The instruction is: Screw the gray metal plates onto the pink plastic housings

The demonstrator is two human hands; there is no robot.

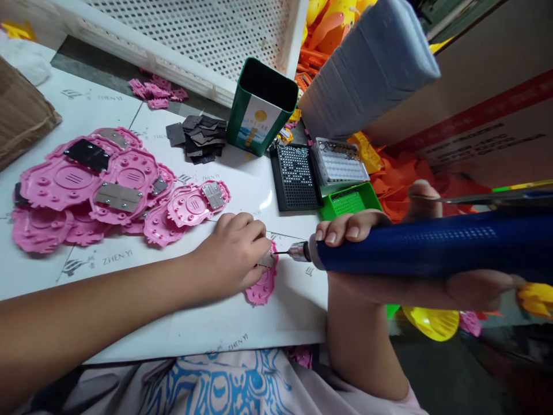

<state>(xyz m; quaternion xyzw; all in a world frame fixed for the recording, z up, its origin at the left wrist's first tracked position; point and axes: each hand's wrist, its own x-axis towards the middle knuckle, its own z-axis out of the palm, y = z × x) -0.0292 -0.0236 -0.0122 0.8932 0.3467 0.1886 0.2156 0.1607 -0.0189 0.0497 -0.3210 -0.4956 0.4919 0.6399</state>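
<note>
My right hand (pixel 358 230) is wrapped round a blue electric screwdriver (pixel 401 245) lying sideways, its thin bit pointing left. The bit's tip meets a pink plastic part (pixel 262 288) that carries a grey metal plate (pixel 266 260). With closed fingers, my left hand (pixel 233 248) presses this part onto the white table; its fingertips partly hide it. Left of that hand lies a heap of pink plastic parts (pixel 71 178), several with plates screwed on. A black screw tray (pixel 296 176) with rows of small silver screws sits beyond the screwdriver.
A pile of dark metal plates (pixel 201 138) lies beside a tall green tin (pixel 263 109). Behind stands a white perforated crate (pixel 194 34). A green basket (pixel 352 200) and a clear box (pixel 339 161) are right of the screw tray. A cardboard box (pixel 23 112) borders the left.
</note>
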